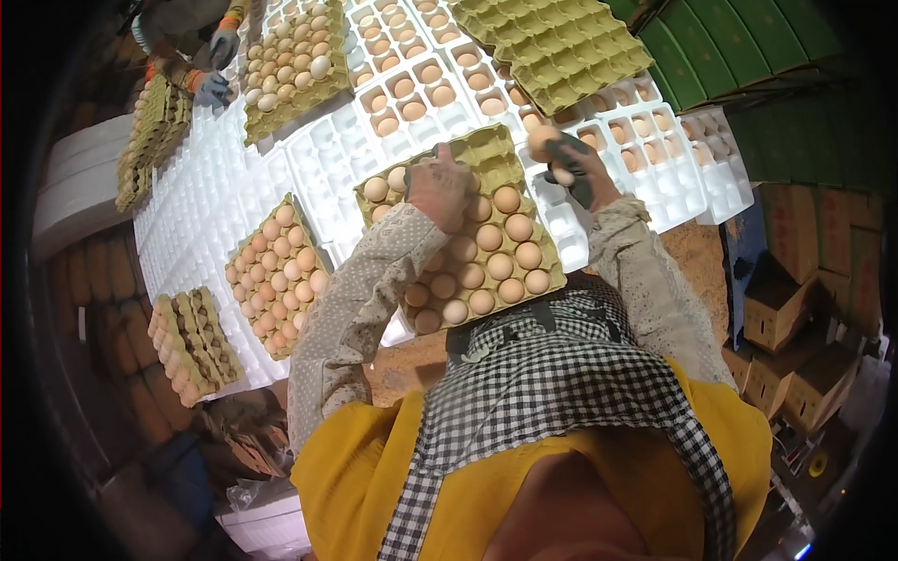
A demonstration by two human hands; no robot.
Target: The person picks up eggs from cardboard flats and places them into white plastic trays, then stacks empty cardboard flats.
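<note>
My left hand rests over a green pulp egg tray filled with brown eggs, fingers curled onto eggs at its far left part. My right hand, in a dark glove, is closed around brown eggs just right of that tray, above a white foam tray whose cells hold eggs. My patterned sleeves and checked apron fill the lower middle.
More filled pulp trays lie at left and far top. An empty green tray stack sits at top. Another person's gloved hands work top left. Stacked trays are lower left, cardboard boxes at right.
</note>
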